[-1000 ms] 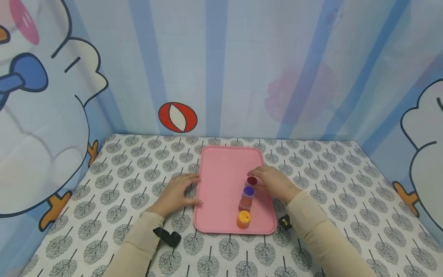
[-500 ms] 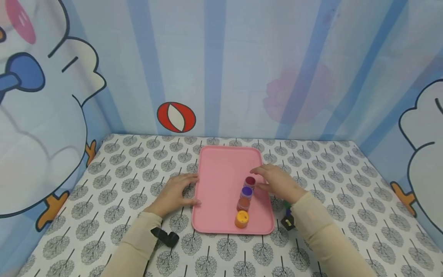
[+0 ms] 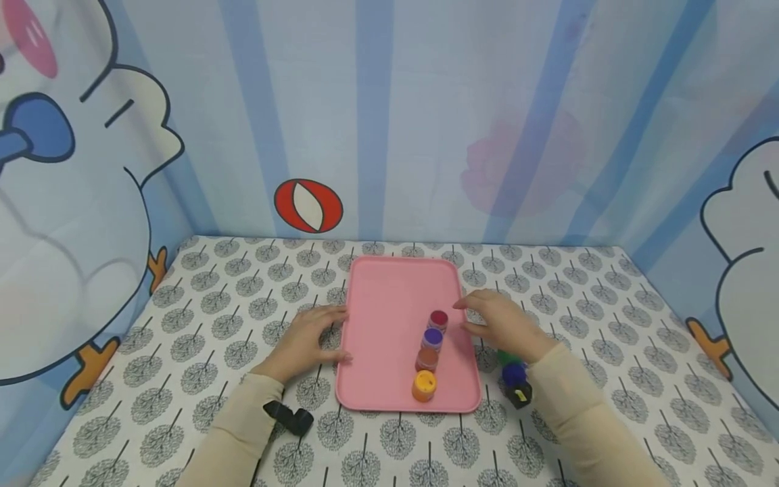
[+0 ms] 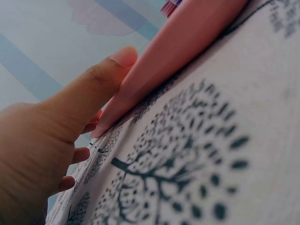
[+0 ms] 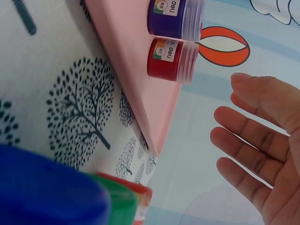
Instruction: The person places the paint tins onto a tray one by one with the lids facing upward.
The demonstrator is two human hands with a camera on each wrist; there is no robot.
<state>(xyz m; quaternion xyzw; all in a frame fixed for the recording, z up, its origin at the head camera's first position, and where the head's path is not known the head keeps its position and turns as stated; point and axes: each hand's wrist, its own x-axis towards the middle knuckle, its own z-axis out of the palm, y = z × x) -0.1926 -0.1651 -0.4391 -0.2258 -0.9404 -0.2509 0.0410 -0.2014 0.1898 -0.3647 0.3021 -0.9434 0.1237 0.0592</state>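
Note:
On the pink tray (image 3: 395,291), four-sided with a raised rim, small paint jars stand in a slanting row: red (image 3: 438,322), purple (image 3: 433,341), brown (image 3: 427,360) and orange (image 3: 424,387). My left hand (image 3: 309,341) is at the tray's left edge, its thumb (image 4: 101,77) against the outer wall and its fingers spread. Over the tray's right rim, my right hand (image 3: 502,326) is held apart from the red jar, fingers loosely bent and nothing between them. The right wrist view shows the purple jar (image 5: 166,18) and red jar (image 5: 165,60) upright with clear lids.
Right of the tray, partly under the right sleeve, stand a green jar (image 3: 505,357), a blue jar (image 3: 514,374) and a black jar (image 3: 519,395). A black object (image 3: 289,418) is by the left sleeve. A tree-patterned cloth (image 3: 231,379) covers the table; a printed curtain (image 3: 426,135) hangs behind.
My right hand has moved away from the red jar, to the right, leaving it on the tray. More of the jars beside the tray now show. The left hand keeps its place.

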